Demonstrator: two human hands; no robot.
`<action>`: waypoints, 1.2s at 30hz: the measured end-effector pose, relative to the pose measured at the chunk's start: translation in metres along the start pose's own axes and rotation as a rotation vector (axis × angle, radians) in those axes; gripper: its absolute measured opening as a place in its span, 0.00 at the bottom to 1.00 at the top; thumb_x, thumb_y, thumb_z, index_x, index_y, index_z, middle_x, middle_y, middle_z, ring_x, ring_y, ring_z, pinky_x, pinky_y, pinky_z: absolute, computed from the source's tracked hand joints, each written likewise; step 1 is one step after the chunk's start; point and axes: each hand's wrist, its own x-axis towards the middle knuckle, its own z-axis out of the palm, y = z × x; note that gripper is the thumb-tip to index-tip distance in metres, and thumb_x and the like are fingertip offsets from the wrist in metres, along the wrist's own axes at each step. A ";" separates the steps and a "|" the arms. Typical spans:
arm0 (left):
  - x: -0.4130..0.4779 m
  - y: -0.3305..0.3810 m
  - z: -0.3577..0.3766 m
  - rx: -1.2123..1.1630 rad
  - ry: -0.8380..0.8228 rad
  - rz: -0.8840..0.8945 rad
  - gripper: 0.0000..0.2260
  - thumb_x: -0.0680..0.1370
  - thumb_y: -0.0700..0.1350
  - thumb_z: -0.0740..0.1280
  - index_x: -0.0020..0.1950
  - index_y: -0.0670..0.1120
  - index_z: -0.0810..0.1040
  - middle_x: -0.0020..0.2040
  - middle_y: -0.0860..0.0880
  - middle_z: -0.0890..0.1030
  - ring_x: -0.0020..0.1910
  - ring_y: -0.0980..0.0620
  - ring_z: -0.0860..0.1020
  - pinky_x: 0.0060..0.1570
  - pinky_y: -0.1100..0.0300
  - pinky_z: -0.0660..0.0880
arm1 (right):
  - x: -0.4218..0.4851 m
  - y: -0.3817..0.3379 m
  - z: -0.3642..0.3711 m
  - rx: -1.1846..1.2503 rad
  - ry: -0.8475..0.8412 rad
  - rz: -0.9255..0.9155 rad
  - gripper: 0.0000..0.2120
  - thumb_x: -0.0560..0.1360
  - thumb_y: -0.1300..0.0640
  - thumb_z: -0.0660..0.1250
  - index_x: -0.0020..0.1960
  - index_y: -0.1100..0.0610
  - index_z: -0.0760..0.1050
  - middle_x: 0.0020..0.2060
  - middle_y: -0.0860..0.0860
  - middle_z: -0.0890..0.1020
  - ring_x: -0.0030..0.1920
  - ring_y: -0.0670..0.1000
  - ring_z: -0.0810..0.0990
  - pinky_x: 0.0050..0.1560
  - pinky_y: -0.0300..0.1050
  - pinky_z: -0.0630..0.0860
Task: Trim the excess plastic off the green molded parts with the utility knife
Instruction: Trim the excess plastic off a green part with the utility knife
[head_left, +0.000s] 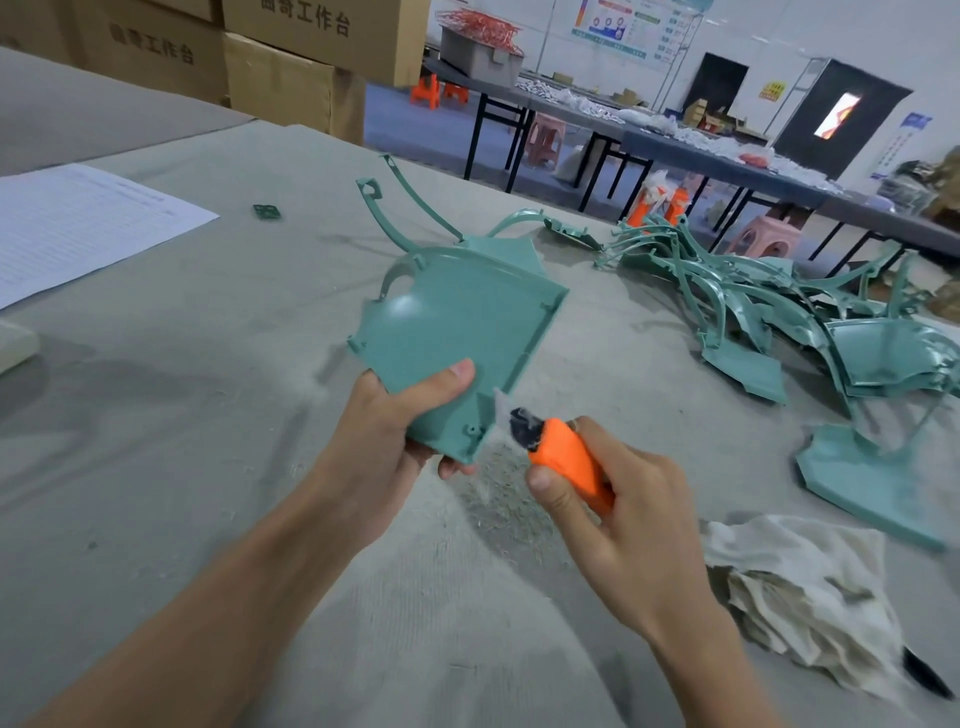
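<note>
My left hand (384, 441) grips the near corner of a green molded part (457, 322), thumb on its upper face, and holds it tilted above the table. Thin curved runners stick up from the part's far edge. My right hand (618, 509) holds an orange utility knife (563, 457). Its short blade points up and left and lies against the part's lower right edge. Fine plastic shavings (498, 499) lie on the cloth just below the knife.
A heap of green molded parts (769, 306) covers the table's right side, with one more part (872, 478) nearer. A crumpled white rag (800, 597) lies at the near right. A printed sheet (78, 223) lies at left, cardboard boxes (280, 67) behind. Grey cloth (208, 389) covers the table.
</note>
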 end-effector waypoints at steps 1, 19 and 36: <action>0.001 0.001 0.000 -0.020 0.020 0.000 0.04 0.72 0.42 0.69 0.42 0.50 0.82 0.32 0.50 0.77 0.24 0.54 0.74 0.20 0.64 0.67 | -0.001 -0.001 0.001 0.009 -0.022 -0.028 0.19 0.77 0.35 0.59 0.40 0.49 0.69 0.25 0.44 0.64 0.25 0.46 0.66 0.27 0.46 0.64; 0.001 0.002 -0.001 0.003 0.018 0.011 0.05 0.71 0.41 0.69 0.40 0.51 0.83 0.31 0.51 0.77 0.24 0.53 0.73 0.21 0.64 0.68 | 0.003 -0.010 0.002 -0.072 0.021 0.000 0.19 0.77 0.35 0.56 0.41 0.49 0.69 0.23 0.42 0.61 0.24 0.45 0.66 0.26 0.44 0.60; 0.000 0.000 0.001 0.029 0.036 -0.021 0.09 0.70 0.41 0.69 0.49 0.44 0.78 0.35 0.49 0.78 0.27 0.53 0.75 0.19 0.63 0.68 | 0.002 0.003 -0.001 -0.047 0.041 0.012 0.17 0.77 0.35 0.58 0.40 0.46 0.65 0.23 0.44 0.61 0.23 0.43 0.64 0.26 0.46 0.63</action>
